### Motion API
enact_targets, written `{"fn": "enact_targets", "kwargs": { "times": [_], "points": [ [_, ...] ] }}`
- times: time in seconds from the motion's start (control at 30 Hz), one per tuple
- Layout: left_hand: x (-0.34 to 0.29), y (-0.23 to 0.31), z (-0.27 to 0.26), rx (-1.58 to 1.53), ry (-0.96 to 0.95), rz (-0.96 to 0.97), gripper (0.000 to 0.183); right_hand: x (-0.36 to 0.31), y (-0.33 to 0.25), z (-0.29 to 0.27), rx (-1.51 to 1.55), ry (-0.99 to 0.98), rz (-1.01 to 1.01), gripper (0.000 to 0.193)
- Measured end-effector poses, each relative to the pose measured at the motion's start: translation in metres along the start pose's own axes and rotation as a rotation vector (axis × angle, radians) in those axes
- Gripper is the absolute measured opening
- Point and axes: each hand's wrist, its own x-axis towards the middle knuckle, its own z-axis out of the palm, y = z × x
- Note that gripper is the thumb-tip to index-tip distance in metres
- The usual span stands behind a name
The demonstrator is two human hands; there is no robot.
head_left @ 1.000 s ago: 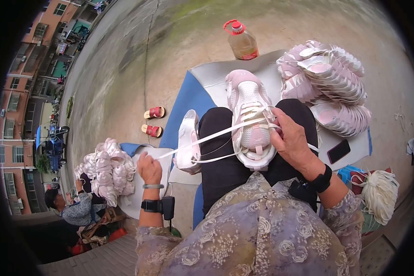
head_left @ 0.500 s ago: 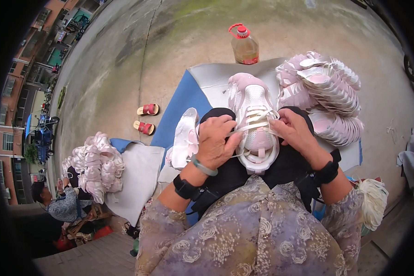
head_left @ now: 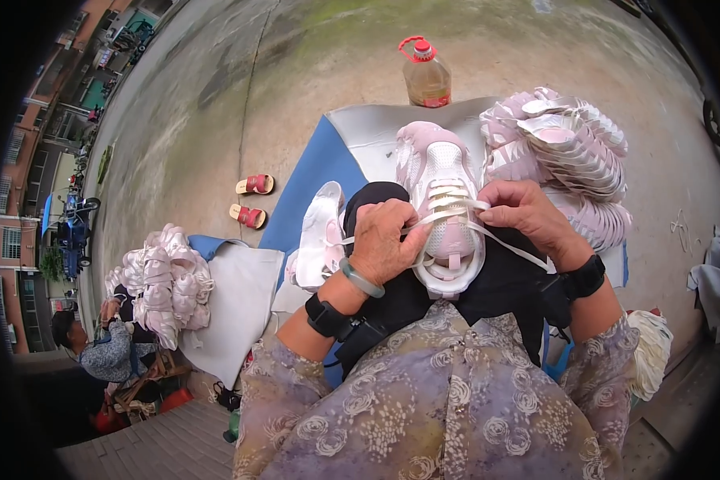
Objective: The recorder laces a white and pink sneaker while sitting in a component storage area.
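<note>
A pale pink and white sneaker upper (head_left: 440, 148) rests across my black-trousered lap, toe part away from me, its tongue showing. White shoelace (head_left: 448, 214) crosses its eyelet rows. My left hand (head_left: 384, 238) is closed at the left eyelet edge, pinching the lace; a short length sticks out behind the fingers. On the other side, my right hand (head_left: 528, 216) pinches lace between thumb and fingertips by the upper eyelets. A loose lace end runs below that hand toward my right wrist. Another white and pink upper (head_left: 322, 236) lies left of my knee.
Stacked pink and white uppers (head_left: 572, 152) sit at right on a white and blue sheet (head_left: 316, 172). Beyond stands a bottle with a red cap (head_left: 426, 76). Red sandals (head_left: 252, 200) lie left. A bundle of white laces (head_left: 650, 352) is at my right; a co-worker (head_left: 108, 352) sits far left.
My right hand has moved slightly right and up with the lace. The lace rows lie flatter, and a longer loose end now trails at right. My left hand has curled in more.
</note>
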Motion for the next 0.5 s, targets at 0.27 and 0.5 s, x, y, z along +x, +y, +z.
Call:
{"fn": "enact_targets", "kwargs": {
  "times": [0.27,0.5],
  "points": [
    [0.006,0.005,-0.001,-0.178,-0.057,-0.078,0.017,0.002,0.014,0.024,-0.678,0.35,-0.498,0.009],
    [0.009,0.01,-0.004,-0.199,-0.151,-0.083,0.015,0.009,0.039,0.029,-0.993,0.759,-0.611,0.014]
  ]
}}
